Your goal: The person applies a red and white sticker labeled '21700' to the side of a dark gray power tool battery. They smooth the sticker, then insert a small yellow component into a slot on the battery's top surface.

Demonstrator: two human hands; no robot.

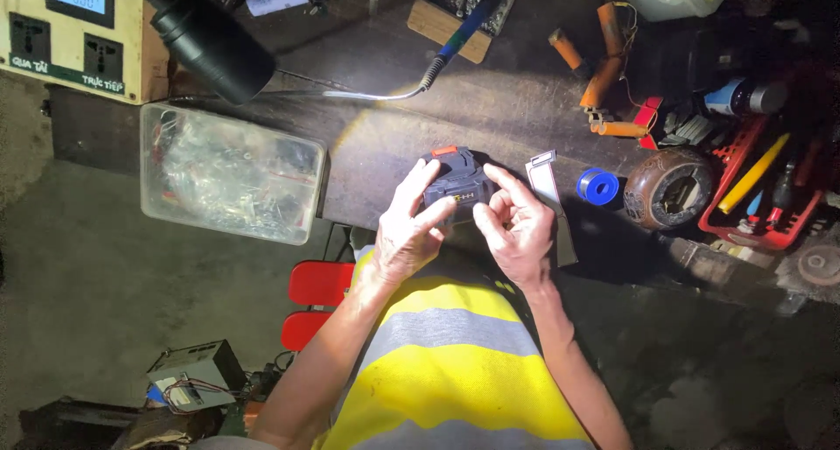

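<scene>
A dark power-tool battery pack (457, 180) with a red latch on top sits between both hands, just above the front edge of a dark workbench (394, 144). My left hand (407, 231) grips its left side, fingers spread over the casing. On the pack's right side my right hand (516, 222) holds on, index finger stretched across the top. A lamp throws bright light on the pack. Part of the pack's underside is hidden by my palms.
A clear plastic box (232, 174) of small parts lies at the left. A black lamp head (214, 43) hangs above it. A blue tape roll (598, 186), a round brown dish (669, 189), a red tool tray (761, 214) and orange cylinders (604, 73) crowd the right. A red stool (319, 284) stands below.
</scene>
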